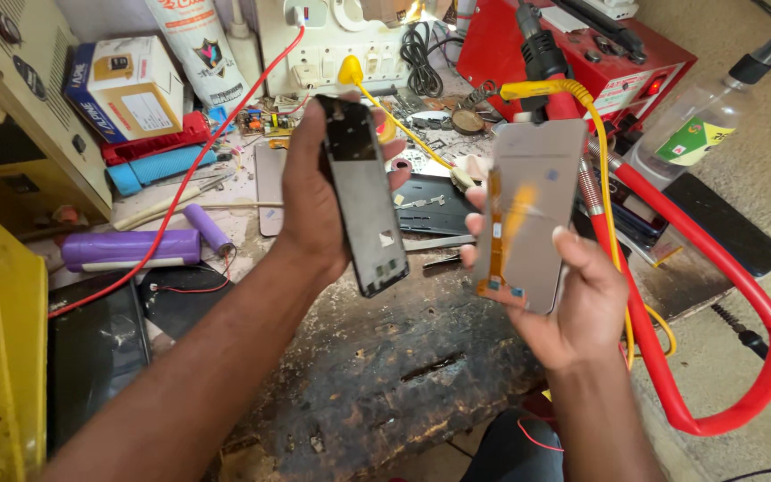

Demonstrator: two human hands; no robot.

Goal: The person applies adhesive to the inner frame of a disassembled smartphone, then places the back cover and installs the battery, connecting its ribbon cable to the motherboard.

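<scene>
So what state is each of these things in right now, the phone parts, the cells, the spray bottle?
Phone frame: stripped, upright in left hand.
Screen panel: detached, back showing, in right hand.
Purple cells: lying flat.
Spray bottle: lying tilted, capped.
Red tube: looped beside bench.

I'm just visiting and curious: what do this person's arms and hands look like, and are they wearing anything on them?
Both forearms are bare right up to the picture's edge: no sleeves show. The left hand and right hand wear no gloves, and no rings, watch or wristband can be seen. The fingers are uncovered, with short nails. No cables or markings are on the arms.
</scene>
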